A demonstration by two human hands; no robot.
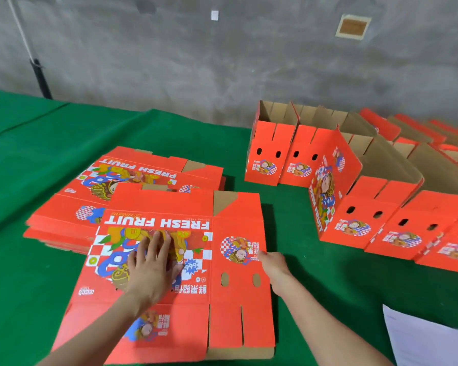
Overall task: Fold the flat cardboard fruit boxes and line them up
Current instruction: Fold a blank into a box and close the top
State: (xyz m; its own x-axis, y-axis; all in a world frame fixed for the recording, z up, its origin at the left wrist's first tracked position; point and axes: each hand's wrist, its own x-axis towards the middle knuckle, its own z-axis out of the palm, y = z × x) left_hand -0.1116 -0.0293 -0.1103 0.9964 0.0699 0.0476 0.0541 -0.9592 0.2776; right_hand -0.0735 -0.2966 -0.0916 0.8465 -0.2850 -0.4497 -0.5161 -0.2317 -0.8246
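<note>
Cardboard lies flat beneath both of my hands: one red flat box (230,299), printed side up with FRESH FRUIT reading upside down to me, spread on the green cloth (32,299). My left hand (151,268) presses down on its large printed panel, fingers straight and close together. My right hand (271,262) is at the box's right edge, beside the small round picture, and curls round that edge; its fingertips are hidden under the card. Just beyond my left hand the stack of flat boxes (154,159) lies on the cloth, and the far left corner of the box I hold overlaps it, so the two touch there. Off to the right of my right hand, across a strip of green cloth, the folded boxes (362,207) stand open-topped side by side in a row, each with two oval holes facing me. The nearest has a tall printed flap standing upright on its left side. Two upright boxes (270,154) stand further off, beyond my right hand, with others blurred behind them. Near my right forearm a white sheet (428,339) lies on the cloth. Past everything rises a grey wall (222,62), with a dark pole (40,80) before it, well to the left of my left hand.
</note>
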